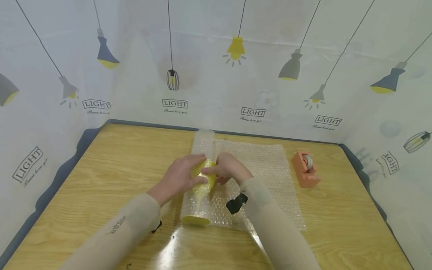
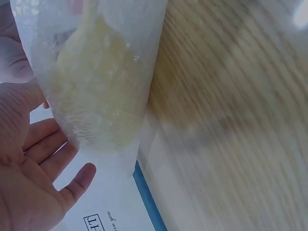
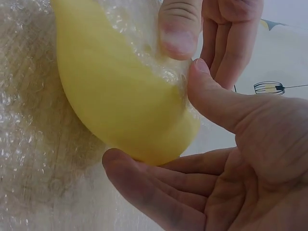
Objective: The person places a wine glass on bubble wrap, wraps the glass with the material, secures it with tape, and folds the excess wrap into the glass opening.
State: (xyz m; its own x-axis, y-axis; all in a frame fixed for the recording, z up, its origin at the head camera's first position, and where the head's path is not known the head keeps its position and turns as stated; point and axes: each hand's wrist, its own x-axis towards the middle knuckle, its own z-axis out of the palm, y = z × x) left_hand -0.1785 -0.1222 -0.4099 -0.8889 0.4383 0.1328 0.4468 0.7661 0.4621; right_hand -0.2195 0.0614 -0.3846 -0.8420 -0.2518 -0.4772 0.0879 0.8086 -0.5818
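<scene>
A yellow goblet (image 3: 115,96) with a rounded bowl, narrow stem and round foot (image 1: 196,220) lies on its side, its foot toward me. Clear bubble wrap (image 1: 263,168) covers part of it; on the right, some yellow surface is bare. My left hand (image 1: 179,174) holds the wrapped bowl from the left, thumb and fingers spread over it. From the other side, my right hand (image 1: 233,167) grips the bowl's rim end, its thumb at the wrap edge and fingers beneath. In the left wrist view the goblet (image 2: 101,82) shows hazily through the wrap.
A coral tape dispenser (image 1: 305,170) with a roll of clear tape stands right of the flat sheet of wrap. Under everything is a wood-grain table (image 1: 128,161). A white curtain (image 1: 209,75) printed with lamps surrounds its back and sides.
</scene>
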